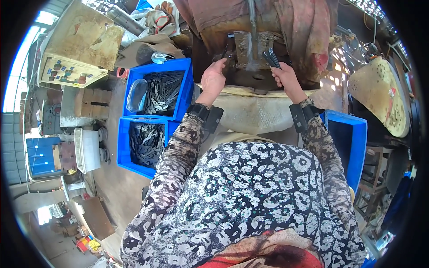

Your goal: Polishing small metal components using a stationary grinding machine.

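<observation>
We gripped dark strips (271, 58) in our curled right hand (287, 79), slanting up-left toward the water (251, 62); our left hand (213, 80) was half curled, its hold unclear.

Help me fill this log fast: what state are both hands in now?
Left hand: thin dark piece just beyond it; whether held cannot be told.
Right hand: closed, holding a bundle of dark strips.

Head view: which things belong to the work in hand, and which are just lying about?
Likely in use:
dark metal strips in the right hand
wet plate near the left hand
blue crates of strips

Likely lying about:
face mask
work gloves
pink ring
white plastic bin
</observation>
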`<state>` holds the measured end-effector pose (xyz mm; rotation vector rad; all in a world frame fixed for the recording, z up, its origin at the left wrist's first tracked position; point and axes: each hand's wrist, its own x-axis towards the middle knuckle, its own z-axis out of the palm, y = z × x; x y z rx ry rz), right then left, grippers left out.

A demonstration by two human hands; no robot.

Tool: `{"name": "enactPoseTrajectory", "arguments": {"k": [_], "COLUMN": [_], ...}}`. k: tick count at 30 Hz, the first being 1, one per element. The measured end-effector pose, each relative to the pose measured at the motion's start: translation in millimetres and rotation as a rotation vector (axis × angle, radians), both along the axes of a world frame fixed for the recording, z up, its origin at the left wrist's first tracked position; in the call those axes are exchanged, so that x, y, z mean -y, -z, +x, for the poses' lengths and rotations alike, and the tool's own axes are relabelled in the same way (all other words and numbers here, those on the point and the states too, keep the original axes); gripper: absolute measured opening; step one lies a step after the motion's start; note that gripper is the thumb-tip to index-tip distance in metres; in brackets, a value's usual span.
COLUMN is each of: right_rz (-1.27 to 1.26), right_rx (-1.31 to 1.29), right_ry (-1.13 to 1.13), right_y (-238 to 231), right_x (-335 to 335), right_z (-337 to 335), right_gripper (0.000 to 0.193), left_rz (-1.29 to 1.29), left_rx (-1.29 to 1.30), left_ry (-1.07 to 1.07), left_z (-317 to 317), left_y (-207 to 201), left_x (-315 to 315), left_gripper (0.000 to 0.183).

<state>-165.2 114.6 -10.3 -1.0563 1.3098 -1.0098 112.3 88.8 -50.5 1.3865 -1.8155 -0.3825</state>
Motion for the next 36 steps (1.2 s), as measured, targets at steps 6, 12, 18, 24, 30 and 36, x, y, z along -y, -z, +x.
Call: {"name": "enactPoseTrajectory", "arguments": {"k": [6,12,18,24,30,36], "right_rz": [0.003,-0.010,-0.054,-0.147,-0.156,-0.100], "right_rx": [0.000,0.010,-0.028,-0.188,-0.211,-0.131], "right_ry": [-0.008,-0.028,-0.043,-0.017,0.024,0.075], "right_y": [2.9,-1.3,-3.5,0.9,5.8,4.2], "right_x": [3.2,3.4,2.4,3.7,4.9,2.9], "right_z": [3.1,1.3,1.8,2.3,4.6,6.8], "right_gripper": [0.006,0.007,0.008,0.008,0.008,0.011], "left_rz": [0.264,0.381,0.249,0.250,0.245,0.228], "left_rx": [-0.217,-0.022,0.205,0.218,0.236,0.263], "left_ry": [0.082,0.070,0.036,0.029,0.022,0.017], "left_z": [5.5,5.9,3.6,0.1,0.5,1.4], "left_y": [-8.0,-16.8,-13.8,-16.4,-17.1,-20.4], "left_x": [1.4,1.9,2.4,2.4,1.1,-1.9], "left_gripper": [0.044,0.047,0.044,0.045,0.045,0.045]}}
